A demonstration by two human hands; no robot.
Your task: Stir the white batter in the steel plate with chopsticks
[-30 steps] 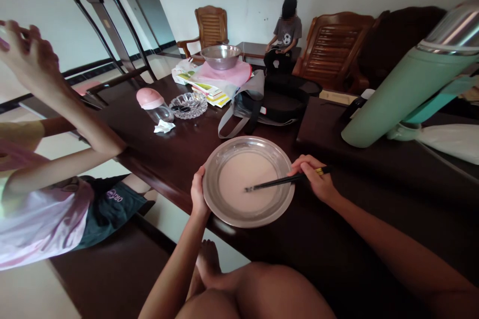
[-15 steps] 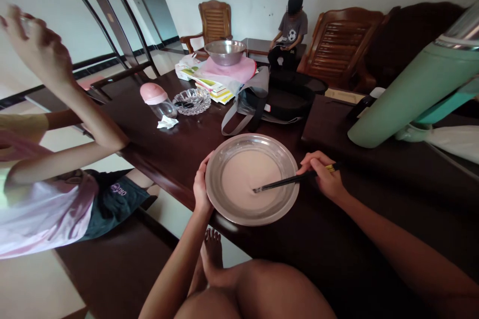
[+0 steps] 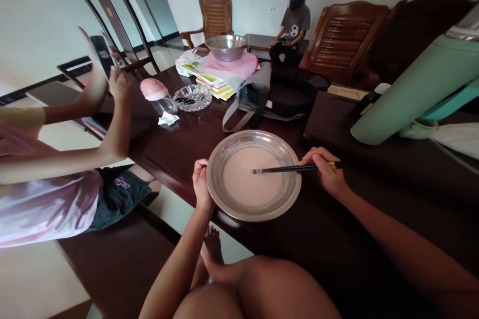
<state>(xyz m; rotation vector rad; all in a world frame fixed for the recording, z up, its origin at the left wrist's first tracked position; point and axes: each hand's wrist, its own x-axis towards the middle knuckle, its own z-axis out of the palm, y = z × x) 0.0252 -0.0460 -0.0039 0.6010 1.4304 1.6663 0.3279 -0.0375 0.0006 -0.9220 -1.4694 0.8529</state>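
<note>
A wide metal bowl (image 3: 291,198) stands at the edge of the dark table, with a pale pinkish-beige liquid (image 3: 250,187) in it. My left hand (image 3: 203,184) grips the bowl's left rim, fingers curled at its side. In my right hand (image 3: 326,169) is a pair of black chopsticks (image 3: 288,168), closed between the fingers and reaching over the right rim. Their tips dip into the liquid near the middle of the bowl.
At left a seated person holds up a phone (image 3: 102,55). Behind the bowl are a grey-black bag (image 3: 280,94), a glass ashtray (image 3: 192,97), a pink-capped bottle (image 3: 157,94) and another metal bowl (image 3: 226,49). A green thermos (image 3: 407,89) stands at right. Another person sits by the wall.
The chopstick tips have moved away from me through the liquid, and the chopsticks lie more level. At left, the other person's raised hand has come down, and a phone now shows.
</note>
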